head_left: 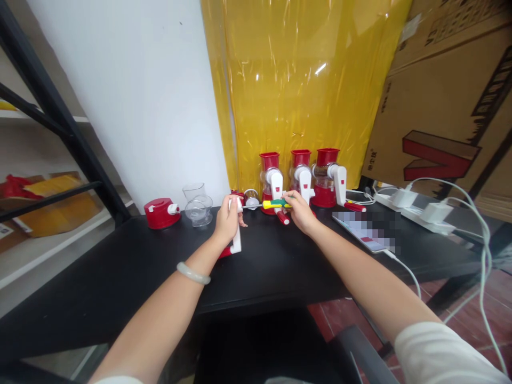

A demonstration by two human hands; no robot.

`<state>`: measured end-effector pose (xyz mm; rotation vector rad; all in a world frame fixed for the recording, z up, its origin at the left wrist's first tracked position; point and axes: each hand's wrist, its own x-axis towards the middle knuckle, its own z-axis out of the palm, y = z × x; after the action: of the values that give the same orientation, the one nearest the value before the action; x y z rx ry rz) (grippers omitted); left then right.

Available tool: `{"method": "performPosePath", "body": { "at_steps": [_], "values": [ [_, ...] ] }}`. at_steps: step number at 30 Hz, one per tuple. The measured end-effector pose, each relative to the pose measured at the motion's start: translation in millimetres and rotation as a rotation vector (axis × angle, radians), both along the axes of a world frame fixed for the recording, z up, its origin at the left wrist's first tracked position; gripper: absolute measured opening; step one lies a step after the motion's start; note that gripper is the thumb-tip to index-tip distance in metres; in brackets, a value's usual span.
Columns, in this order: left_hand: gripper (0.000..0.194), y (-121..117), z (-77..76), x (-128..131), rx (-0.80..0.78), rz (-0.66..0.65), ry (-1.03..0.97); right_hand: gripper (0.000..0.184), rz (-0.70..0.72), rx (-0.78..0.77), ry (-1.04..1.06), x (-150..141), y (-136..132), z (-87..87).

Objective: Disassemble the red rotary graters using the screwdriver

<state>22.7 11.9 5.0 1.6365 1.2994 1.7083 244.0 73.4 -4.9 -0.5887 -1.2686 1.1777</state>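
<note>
My left hand (226,221) is closed round a white crank handle with a red end (236,241), held upright over the black table (120,277). My right hand (300,211) grips a yellow and green screwdriver (276,204), whose shaft points left toward the top of the handle. Three red and white hand-crank grinders (304,178) stand in a row just behind both hands.
A red lid (160,213) and a clear plastic cup (197,205) sit at the table's back left. A phone (366,232) on a cable and a white power strip (412,210) with chargers lie right. Yellow plastic sheet, cardboard boxes and a black shelf frame surround the table.
</note>
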Motion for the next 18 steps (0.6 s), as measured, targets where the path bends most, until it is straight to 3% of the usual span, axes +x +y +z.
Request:
{"method": "performPosePath", "body": {
  "at_steps": [9, 18],
  "values": [
    [0.039, 1.1, -1.1, -1.4, -0.002, -0.002, -0.006, 0.052, -0.021, 0.053, -0.122, 1.1, -7.0, 3.3],
    [0.037, 1.7, -1.3, -1.2, 0.008, -0.005, 0.000, 0.037, 0.028, 0.006, 0.014, -1.2, -0.3, -0.8]
  ]
}}
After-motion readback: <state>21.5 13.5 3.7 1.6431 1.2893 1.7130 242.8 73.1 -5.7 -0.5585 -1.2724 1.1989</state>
